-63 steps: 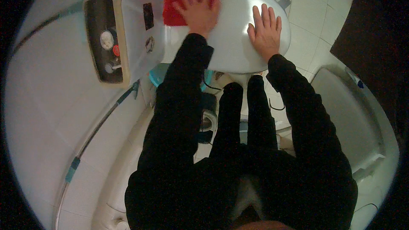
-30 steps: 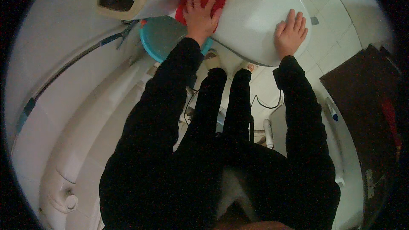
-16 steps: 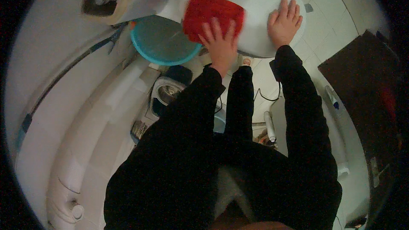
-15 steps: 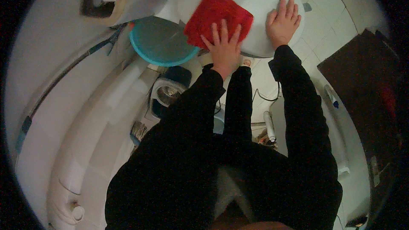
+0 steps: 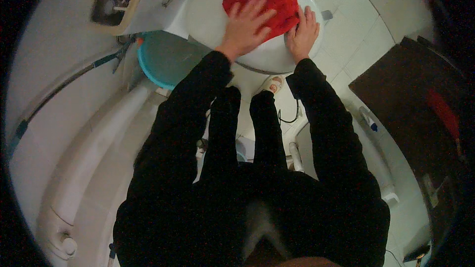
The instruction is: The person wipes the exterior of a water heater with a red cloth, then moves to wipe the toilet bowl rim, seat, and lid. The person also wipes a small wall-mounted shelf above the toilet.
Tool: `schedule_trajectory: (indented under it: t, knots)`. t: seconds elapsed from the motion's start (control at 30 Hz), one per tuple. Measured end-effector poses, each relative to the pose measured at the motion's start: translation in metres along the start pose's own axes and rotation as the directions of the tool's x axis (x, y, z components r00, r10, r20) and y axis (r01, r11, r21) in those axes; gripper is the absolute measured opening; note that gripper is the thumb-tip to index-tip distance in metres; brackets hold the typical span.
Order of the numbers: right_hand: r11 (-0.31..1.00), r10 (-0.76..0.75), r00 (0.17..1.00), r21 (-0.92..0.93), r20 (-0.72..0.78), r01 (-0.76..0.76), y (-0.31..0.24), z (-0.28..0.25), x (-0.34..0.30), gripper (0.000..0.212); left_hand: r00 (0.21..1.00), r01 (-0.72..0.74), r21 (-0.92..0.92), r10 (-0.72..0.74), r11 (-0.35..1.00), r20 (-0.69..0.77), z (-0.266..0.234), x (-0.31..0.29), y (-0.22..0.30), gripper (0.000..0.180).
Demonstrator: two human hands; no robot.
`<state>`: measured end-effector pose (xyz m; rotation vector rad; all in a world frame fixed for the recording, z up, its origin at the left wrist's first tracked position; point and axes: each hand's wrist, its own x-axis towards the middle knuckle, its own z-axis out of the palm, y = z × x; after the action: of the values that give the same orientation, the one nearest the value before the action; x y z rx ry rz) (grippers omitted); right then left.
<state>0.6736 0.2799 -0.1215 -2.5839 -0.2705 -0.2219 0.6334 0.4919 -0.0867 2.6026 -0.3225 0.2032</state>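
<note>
A red cloth (image 5: 284, 5) lies folded in a rough square on the white toilet lid (image 5: 208, 12). Spread over the cloth's near left part is my left hand (image 5: 245, 29), palm down and a little blurred by motion. My right hand (image 5: 303, 33) rests by the cloth's right edge, near the rim of the lid, with its fingers stretched out. Whether the right fingertips touch the cloth is hard to make out. Neither hand grips anything.
Left of the toilet lid stands a round blue-rimmed basin (image 5: 170, 62). A hose-like dark pole (image 5: 64, 96) runs along the left wall above a thick white pipe (image 5: 84, 163). At right is a dark brown door-like panel (image 5: 396, 84); pale floor tiles (image 5: 341, 39) lie beside the toilet.
The cloth has shifted right across the lid and looks more folded. My left hand has moved to its left part, and my right hand now lies close to its right edge. The view has shifted.
</note>
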Motion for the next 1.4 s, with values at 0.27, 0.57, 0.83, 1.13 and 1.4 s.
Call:
schedule_trajectory:
  t: [0.27,0.57,0.83,1.13,1.4]
  knots:
    - [0.941,-0.297,0.937,0.224,0.186,0.254,-0.078,-0.014,-0.004,0.056,0.865,0.497,0.173,-0.471,0.85,-0.171,-0.009,-0.034,-0.083,0.053]
    - [0.826,-0.467,0.838,-0.2,0.282,0.527,-0.094,0.052,0.06,0.066,0.871,0.488,0.317,-0.431,0.813,-0.236,0.005,-0.033,-0.083,0.056]
    - [0.945,-0.195,0.978,-0.253,0.079,0.209,-0.012,0.034,0.062,0.062,0.865,0.492,0.306,-0.42,0.815,-0.274,0.016,-0.036,-0.086,0.057]
    - [0.947,-0.208,0.912,-0.161,0.353,0.278,-0.031,-0.005,-0.088,0.062,0.861,0.506,0.314,-0.448,0.804,-0.24,0.015,-0.034,-0.084,0.057]
    - [0.861,-0.488,0.762,0.092,0.426,0.5,-0.084,0.047,-0.007,0.053,0.857,0.515,0.311,-0.47,0.799,-0.212,0.012,-0.035,-0.082,0.051]
